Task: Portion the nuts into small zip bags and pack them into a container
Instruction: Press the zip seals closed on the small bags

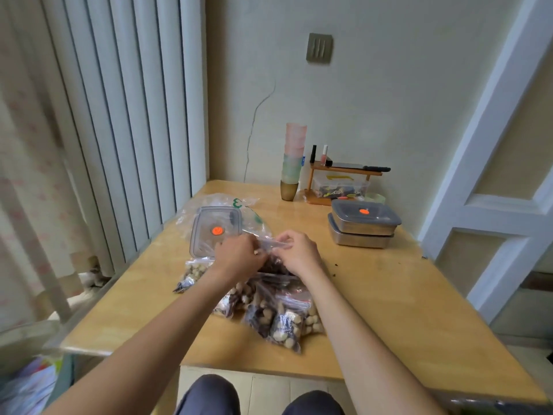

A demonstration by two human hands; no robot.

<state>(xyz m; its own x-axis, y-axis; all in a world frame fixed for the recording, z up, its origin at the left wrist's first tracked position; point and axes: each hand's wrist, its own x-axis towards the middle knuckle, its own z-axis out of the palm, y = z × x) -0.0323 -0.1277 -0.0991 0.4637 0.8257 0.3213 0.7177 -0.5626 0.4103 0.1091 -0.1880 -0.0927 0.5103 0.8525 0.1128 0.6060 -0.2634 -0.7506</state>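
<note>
Left hand (239, 253) and right hand (294, 250) side by side above the counter, fingers of both curled and pinching the top edge of one small clear zip bag (273, 245) with dark contents below the hands. Just nearer the body, a heap of filled small zip bags of pale and dark nuts (281, 310), overlapping; exact count not readable, at least four. One more filled zip bag (193, 272) apart at left, touching the heap's far-left side or just beside it, cannot tell. Behind the hands, one grey-lidded clear plastic container (215, 229) with an orange sticker, lying on a large crumpled clear plastic bag (209, 205). Further right, two stacked metal boxes (362, 229), grey lid with orange spot on top. At the wall end of the light wooden counter (404, 310), one tall stack of pastel cups (293, 157), one small wooden rack (344, 181) carrying two little bottles.
</note>
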